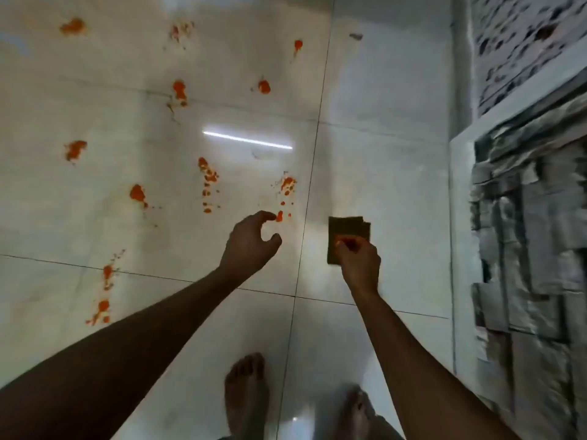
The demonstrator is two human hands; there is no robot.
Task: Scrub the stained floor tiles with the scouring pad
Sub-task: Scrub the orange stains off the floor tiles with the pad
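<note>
Your right hand (358, 258) pinches the pad (346, 241) by its near edge, held above the tiles (381, 173) at about 3 o'clock of centre; its long axis runs 12-to-6, with no readable writing on it. Your left hand (251, 242) is empty, fingers loosely curled, and orange stains (208, 182) spread from 9 to 12 o'clock.

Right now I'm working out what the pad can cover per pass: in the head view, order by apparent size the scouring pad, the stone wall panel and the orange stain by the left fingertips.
1. Stone wall panel, clearly largest.
2. Scouring pad, held in the right hand nearer the camera, so flattered.
3. Orange stain, smallest.
</note>
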